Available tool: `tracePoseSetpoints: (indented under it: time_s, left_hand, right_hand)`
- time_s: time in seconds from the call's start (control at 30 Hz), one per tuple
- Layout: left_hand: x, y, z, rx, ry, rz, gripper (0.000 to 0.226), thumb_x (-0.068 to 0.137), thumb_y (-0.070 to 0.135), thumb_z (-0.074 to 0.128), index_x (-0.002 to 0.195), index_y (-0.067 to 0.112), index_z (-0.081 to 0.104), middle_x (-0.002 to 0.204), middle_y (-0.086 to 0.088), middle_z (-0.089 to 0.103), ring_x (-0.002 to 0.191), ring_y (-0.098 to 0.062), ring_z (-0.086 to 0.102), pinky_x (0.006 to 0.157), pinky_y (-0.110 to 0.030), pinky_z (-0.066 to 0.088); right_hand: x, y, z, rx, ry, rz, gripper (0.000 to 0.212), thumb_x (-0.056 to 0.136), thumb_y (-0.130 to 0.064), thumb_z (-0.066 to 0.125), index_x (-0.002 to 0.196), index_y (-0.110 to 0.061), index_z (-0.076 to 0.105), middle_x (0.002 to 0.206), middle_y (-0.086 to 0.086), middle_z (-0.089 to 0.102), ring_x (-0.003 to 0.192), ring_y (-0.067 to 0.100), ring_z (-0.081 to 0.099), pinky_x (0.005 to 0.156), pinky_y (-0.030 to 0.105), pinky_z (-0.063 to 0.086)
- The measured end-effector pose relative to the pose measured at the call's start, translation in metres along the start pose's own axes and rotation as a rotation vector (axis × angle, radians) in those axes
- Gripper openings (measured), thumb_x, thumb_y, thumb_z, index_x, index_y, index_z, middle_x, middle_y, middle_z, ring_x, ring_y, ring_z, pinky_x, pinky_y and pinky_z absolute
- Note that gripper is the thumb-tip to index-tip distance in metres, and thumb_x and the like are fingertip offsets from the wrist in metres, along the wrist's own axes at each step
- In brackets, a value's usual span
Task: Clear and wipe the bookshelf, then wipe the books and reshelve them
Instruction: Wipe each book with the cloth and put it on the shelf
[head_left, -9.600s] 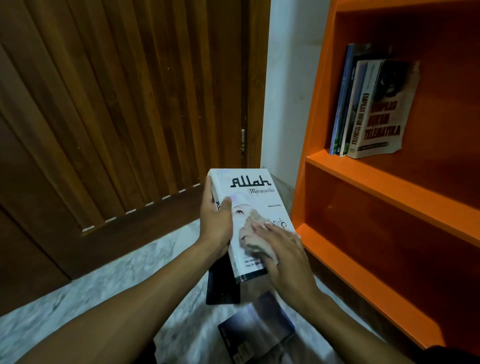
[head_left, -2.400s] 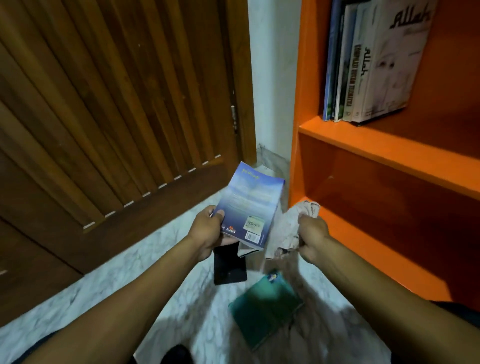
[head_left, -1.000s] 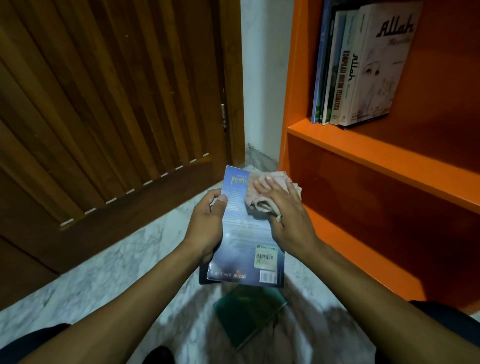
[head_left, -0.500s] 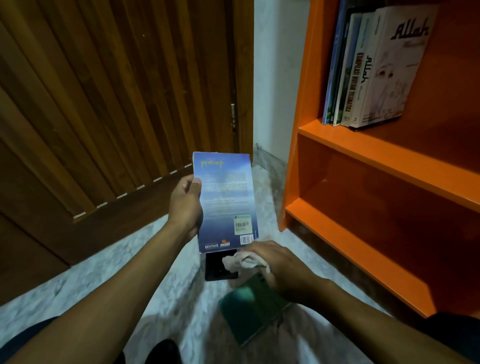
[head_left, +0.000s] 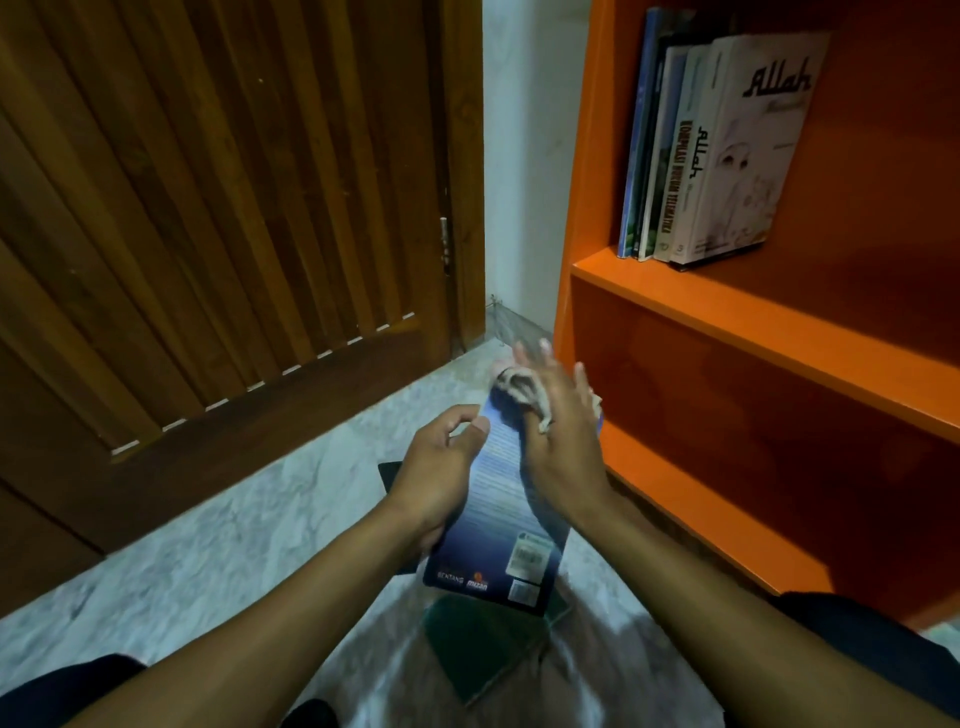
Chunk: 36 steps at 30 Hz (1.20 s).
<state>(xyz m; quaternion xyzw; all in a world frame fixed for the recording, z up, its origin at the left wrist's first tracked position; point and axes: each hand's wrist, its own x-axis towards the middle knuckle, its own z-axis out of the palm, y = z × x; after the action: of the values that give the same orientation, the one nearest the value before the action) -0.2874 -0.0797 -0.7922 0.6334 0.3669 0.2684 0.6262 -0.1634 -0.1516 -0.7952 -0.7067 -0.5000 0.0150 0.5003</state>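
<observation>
Left hand grips blue book; right hand apparently presses cloth on it.

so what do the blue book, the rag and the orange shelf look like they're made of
Blue softcover book: glossy printed card cover, by its sheen and barcode sticker. Pale crumpled rag: soft cloth, bunched in folds under the right hand. Orange bookshelf: smooth painted or laminated board, probably wood; no grain shows.

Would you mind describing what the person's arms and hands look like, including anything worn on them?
Both forearms are bare to the frame's edge, with no sleeves visible. The left hand and right hand show no gloves, rings, watch or bracelets. Fingernails look short and unpainted.
</observation>
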Motion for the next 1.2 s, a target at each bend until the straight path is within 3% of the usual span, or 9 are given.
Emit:
tracePoseSetpoints:
  time_s: [0.2, 0.3, 0.37, 0.5, 0.63, 0.8, 0.93, 1.07, 1.2]
  left_hand:
    - [0.004, 0.001, -0.004, -0.248, 0.060, -0.154, 0.022, 0.100, 0.007, 0.052, 0.094, 0.014, 0.072, 0.091, -0.018, 0.075, 0.084, -0.032, 0.070, 0.080, -0.041, 0.056]
    - [0.011, 0.006, -0.012, -0.393, 0.092, -0.202, 0.020, 0.094, 0.000, 0.053, 0.108, 0.002, 0.067, 0.105, -0.026, 0.071, 0.097, -0.040, 0.069, 0.091, -0.049, 0.056]
    - [0.016, 0.011, -0.020, -0.499, 0.158, -0.215, 0.016, 0.099, 0.003, 0.049, 0.109, 0.006, 0.062, 0.100, -0.022, 0.070, 0.087, -0.034, 0.069, 0.081, -0.043, 0.059]
    - [0.025, 0.022, -0.038, -0.605, 0.254, -0.210, 0.021, 0.106, 0.017, 0.043, 0.120, 0.013, 0.058, 0.102, -0.013, 0.068, 0.088, -0.030, 0.066, 0.080, -0.045, 0.056]
    - [0.034, 0.028, -0.061, -0.620, 0.323, -0.168, 0.022, 0.107, 0.020, 0.042, 0.110, 0.015, 0.064, 0.099, -0.009, 0.073, 0.074, -0.026, 0.074, 0.056, -0.041, 0.060]
    - [0.039, 0.037, -0.083, -0.593, 0.353, -0.118, 0.022, 0.105, 0.017, 0.044, 0.112, 0.014, 0.065, 0.108, -0.012, 0.074, 0.081, -0.029, 0.075, 0.061, -0.046, 0.061]
    - [0.038, 0.041, -0.087, -0.624, 0.374, -0.137, 0.020, 0.104, 0.023, 0.048, 0.104, 0.017, 0.067, 0.106, -0.010, 0.075, 0.082, -0.029, 0.075, 0.065, -0.047, 0.062]
    - [0.035, 0.034, -0.077, -0.577, 0.335, -0.198, 0.022, 0.104, 0.026, 0.049, 0.106, 0.018, 0.068, 0.104, -0.010, 0.076, 0.087, -0.034, 0.075, 0.076, -0.054, 0.059]
    - [0.035, 0.013, -0.057, -0.444, 0.330, -0.222, 0.024, 0.102, 0.020, 0.049, 0.119, 0.012, 0.064, 0.115, -0.015, 0.072, 0.097, -0.039, 0.071, 0.084, -0.062, 0.056]
  right_hand:
    - [-0.018, 0.003, 0.009, 0.068, -0.168, -0.045, 0.072, 0.092, 0.005, 0.044, 0.138, -0.049, 0.034, 0.153, -0.026, 0.018, 0.140, -0.019, -0.009, 0.121, 0.026, -0.003]
    - [-0.030, 0.004, 0.016, 0.084, -0.278, -0.105, 0.059, 0.093, -0.005, 0.042, 0.146, -0.032, 0.038, 0.153, -0.022, 0.023, 0.142, -0.016, -0.002, 0.124, 0.028, 0.001]
    - [-0.039, 0.001, 0.020, 0.122, -0.323, -0.134, 0.055, 0.094, -0.002, 0.044, 0.144, -0.025, 0.042, 0.148, -0.019, 0.029, 0.139, -0.021, 0.003, 0.123, 0.024, 0.001]
    - [-0.056, 0.002, 0.027, 0.190, -0.409, -0.294, 0.052, 0.084, -0.002, 0.039, 0.131, -0.014, 0.057, 0.146, 0.000, 0.051, 0.144, 0.004, 0.031, 0.124, 0.035, 0.011]
    - [-0.069, 0.002, 0.033, 0.199, -0.424, -0.374, 0.051, 0.081, -0.003, 0.042, 0.126, -0.020, 0.059, 0.135, 0.001, 0.060, 0.137, -0.004, 0.038, 0.119, 0.022, 0.017]
    - [-0.070, 0.015, 0.032, 0.088, -0.486, -0.400, 0.032, 0.088, -0.007, 0.051, 0.116, -0.014, 0.065, 0.119, 0.003, 0.067, 0.117, -0.001, 0.050, 0.099, 0.020, 0.037]
    - [-0.063, 0.019, 0.030, 0.235, -0.451, 0.176, 0.014, 0.102, -0.021, 0.046, 0.111, -0.021, 0.057, 0.096, -0.005, 0.067, 0.082, -0.001, 0.063, 0.069, 0.012, 0.047]
    - [-0.033, 0.022, 0.021, 0.919, -0.199, 0.806, 0.034, 0.104, -0.030, 0.045, 0.133, -0.016, 0.054, 0.121, 0.011, 0.070, 0.110, 0.031, 0.068, 0.092, 0.053, 0.055]
    - [-0.019, 0.003, -0.004, 1.149, -0.298, 0.889, 0.036, 0.102, -0.032, 0.048, 0.125, -0.008, 0.062, 0.118, 0.018, 0.070, 0.109, 0.038, 0.067, 0.095, 0.058, 0.051]
